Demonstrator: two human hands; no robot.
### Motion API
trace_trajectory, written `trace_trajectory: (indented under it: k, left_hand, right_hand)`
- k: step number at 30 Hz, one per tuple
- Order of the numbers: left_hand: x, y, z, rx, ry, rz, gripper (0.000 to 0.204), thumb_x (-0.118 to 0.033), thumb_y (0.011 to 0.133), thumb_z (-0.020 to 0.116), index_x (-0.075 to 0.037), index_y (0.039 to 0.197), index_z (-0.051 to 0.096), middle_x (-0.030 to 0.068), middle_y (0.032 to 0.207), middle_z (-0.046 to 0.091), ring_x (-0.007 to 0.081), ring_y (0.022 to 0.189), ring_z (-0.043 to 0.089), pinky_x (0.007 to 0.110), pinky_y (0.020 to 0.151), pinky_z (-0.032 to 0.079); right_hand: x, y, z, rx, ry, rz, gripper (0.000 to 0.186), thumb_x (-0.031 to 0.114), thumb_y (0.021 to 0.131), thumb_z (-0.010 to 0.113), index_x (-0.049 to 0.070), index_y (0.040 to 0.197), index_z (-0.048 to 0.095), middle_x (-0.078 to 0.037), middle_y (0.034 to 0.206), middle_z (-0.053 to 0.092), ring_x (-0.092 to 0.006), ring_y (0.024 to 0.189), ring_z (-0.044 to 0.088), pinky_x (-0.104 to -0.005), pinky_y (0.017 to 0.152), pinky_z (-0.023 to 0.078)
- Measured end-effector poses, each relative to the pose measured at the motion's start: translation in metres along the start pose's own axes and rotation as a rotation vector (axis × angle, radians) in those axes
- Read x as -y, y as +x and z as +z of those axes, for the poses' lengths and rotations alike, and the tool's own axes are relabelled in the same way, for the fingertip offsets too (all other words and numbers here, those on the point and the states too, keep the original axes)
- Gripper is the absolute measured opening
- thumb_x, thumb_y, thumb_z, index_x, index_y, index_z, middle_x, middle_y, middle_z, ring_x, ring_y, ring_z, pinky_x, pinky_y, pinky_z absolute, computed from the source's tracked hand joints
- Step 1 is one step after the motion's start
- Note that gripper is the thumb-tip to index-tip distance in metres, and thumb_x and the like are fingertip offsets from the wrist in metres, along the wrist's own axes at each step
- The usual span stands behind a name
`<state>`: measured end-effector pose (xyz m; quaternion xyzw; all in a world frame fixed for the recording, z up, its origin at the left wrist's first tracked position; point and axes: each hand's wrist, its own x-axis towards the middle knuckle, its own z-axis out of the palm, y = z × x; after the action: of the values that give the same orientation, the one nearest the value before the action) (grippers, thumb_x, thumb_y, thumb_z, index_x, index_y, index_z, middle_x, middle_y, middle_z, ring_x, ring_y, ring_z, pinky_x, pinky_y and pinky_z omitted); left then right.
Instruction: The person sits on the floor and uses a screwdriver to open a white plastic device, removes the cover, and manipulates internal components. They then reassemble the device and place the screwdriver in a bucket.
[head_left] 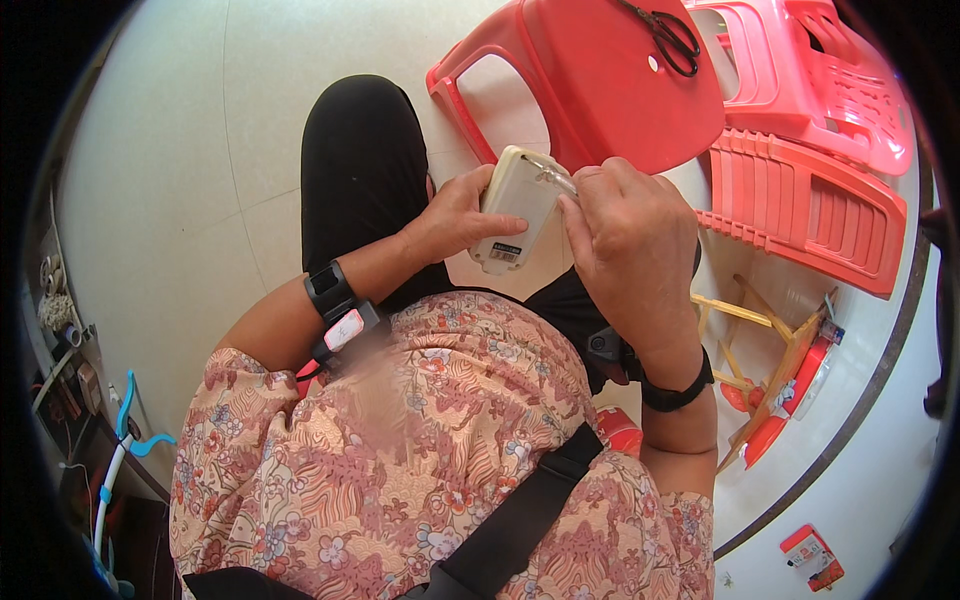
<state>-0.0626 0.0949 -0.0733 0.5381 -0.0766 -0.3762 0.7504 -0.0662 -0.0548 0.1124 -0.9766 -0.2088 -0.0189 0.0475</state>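
Observation:
My left hand [455, 215] grips a cream plastic handheld device [518, 200] along its left side, with the thumb across its face. The device is tilted, with a small dark label near its lower end. My right hand [628, 250] is closed at the device's upper right, thumb and fingers pinched on a thin silver metal piece [549, 171] lying along the top edge; its far end is hidden by my fingers. Both hands are above my lap, between my knees.
A red plastic stool [580, 90] stands ahead, with black scissors [672, 45] on top. Pink chairs [800, 70], a red slatted plastic piece [810, 210] and a yellow folding stool [750, 320] are at right. A white-and-blue pole [120, 440] leans at left.

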Motion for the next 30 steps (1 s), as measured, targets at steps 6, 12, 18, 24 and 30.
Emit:
trace_trajectory:
  k: [6,12,18,24,30]
  left_hand:
    - [0.001,0.0,0.0,-0.006,0.022,0.004,0.059,-0.017,0.081,0.078,0.004,0.129,0.05,0.0069,0.111,0.063,0.0131,0.101,0.062,0.03,0.087,0.051]
    - [0.0,0.0,0.0,-0.005,0.057,0.001,0.06,-0.018,0.081,0.079,0.004,0.128,0.051,0.0072,0.109,0.064,0.0128,0.099,0.063,0.03,0.085,0.052]
    - [-0.001,-0.001,0.0,-0.02,0.032,-0.01,0.061,-0.022,0.08,0.08,0.004,0.127,0.051,0.0082,0.108,0.064,0.0137,0.097,0.063,0.03,0.084,0.052]
    - [0.0,0.001,-0.001,-0.017,0.089,-0.01,0.062,-0.023,0.08,0.08,0.004,0.127,0.051,0.0096,0.108,0.064,0.015,0.096,0.064,0.03,0.083,0.053]
    - [-0.001,-0.001,-0.001,-0.018,0.083,-0.01,0.058,-0.021,0.08,0.079,0.004,0.125,0.052,0.0098,0.108,0.065,0.0159,0.097,0.065,0.031,0.084,0.053]
  right_hand:
    - [0.002,-0.001,-0.002,0.032,-0.016,0.037,0.017,0.013,0.08,0.071,0.005,0.079,0.056,-0.011,0.071,0.056,-0.0324,0.064,0.056,-0.043,0.059,0.043]
    - [0.004,-0.002,0.0,0.011,-0.015,0.037,0.019,0.014,0.08,0.071,0.005,0.076,0.054,-0.012,0.071,0.056,-0.0328,0.064,0.057,-0.043,0.059,0.043]
    - [0.004,0.001,0.008,0.018,-0.061,0.046,0.023,0.018,0.084,0.07,0.005,0.075,0.052,-0.012,0.067,0.054,-0.0321,0.062,0.057,-0.0419,0.057,0.044]
    - [0.004,0.001,0.01,0.094,-0.158,0.075,0.023,0.024,0.085,0.068,0.005,0.084,0.056,-0.009,0.075,0.059,-0.0261,0.065,0.064,-0.0372,0.062,0.049]
    - [0.001,-0.002,0.012,0.035,0.075,0.151,0.02,0.017,0.089,0.065,0.006,0.099,0.051,-0.014,0.089,0.058,-0.0352,0.076,0.063,-0.0449,0.062,0.049]
